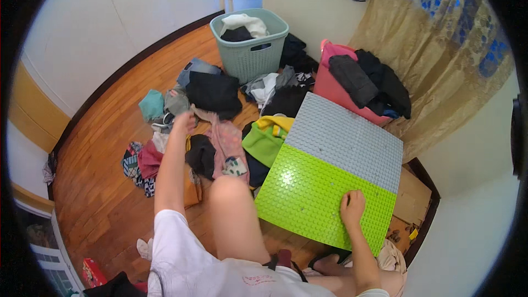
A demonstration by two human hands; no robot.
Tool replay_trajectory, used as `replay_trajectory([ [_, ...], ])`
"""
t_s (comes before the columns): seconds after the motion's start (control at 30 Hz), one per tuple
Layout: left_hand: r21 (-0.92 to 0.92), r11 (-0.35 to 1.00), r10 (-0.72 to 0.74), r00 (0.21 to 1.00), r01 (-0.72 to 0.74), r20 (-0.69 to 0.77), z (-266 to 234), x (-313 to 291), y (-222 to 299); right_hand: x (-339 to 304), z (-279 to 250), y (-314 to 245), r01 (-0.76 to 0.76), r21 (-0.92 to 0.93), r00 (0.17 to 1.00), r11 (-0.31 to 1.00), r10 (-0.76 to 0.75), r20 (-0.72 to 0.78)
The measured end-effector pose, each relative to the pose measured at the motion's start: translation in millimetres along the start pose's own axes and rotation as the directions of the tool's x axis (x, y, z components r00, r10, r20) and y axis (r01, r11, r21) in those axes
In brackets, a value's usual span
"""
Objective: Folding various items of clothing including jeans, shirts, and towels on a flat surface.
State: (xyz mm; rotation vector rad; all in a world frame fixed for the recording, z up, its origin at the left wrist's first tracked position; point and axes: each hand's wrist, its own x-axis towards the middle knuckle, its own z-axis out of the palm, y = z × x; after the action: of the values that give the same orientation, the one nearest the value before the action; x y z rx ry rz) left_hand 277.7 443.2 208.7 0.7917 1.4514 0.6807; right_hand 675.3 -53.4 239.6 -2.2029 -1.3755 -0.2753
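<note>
My left hand [186, 123] reaches forward over the clothes, its fingers closed on one end of a light pink patterned garment [224, 140]. The rest of that garment lies on the heap, beside a dark cloth [202, 155] and a bright green and yellow garment [261, 144]. My right hand [352, 208] rests with curled fingers on the lime green half of a studded building-brick board [313, 198]. Whether something small is inside those fingers is hidden. The board's far half is grey [346, 135].
A pale green laundry basket [250, 58] with clothes stands at the back. A pink tub [336, 91] heaped with dark clothes sits behind the board. Folded black clothing [214, 94], a teal cloth [151, 105] and a dark red cloth [149, 159] lie on the wooden floor [93, 187].
</note>
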Motion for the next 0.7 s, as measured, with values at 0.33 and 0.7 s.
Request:
replay_trajectory([
  [0.33,0.412,0.911,0.229,0.875,-0.038,-0.426,-72.0,44.5,-297.2,-1.5,7.2,-16.5,0.038,-0.025,0.997,0.999,-0.036,0.063],
  [0.7,0.68,0.733,0.348,0.846,0.022,-0.403,-5.9,6.9,-229.8,-0.2,7.5,-11.9,0.032,-0.067,0.998,0.997,-0.028,0.065],
])
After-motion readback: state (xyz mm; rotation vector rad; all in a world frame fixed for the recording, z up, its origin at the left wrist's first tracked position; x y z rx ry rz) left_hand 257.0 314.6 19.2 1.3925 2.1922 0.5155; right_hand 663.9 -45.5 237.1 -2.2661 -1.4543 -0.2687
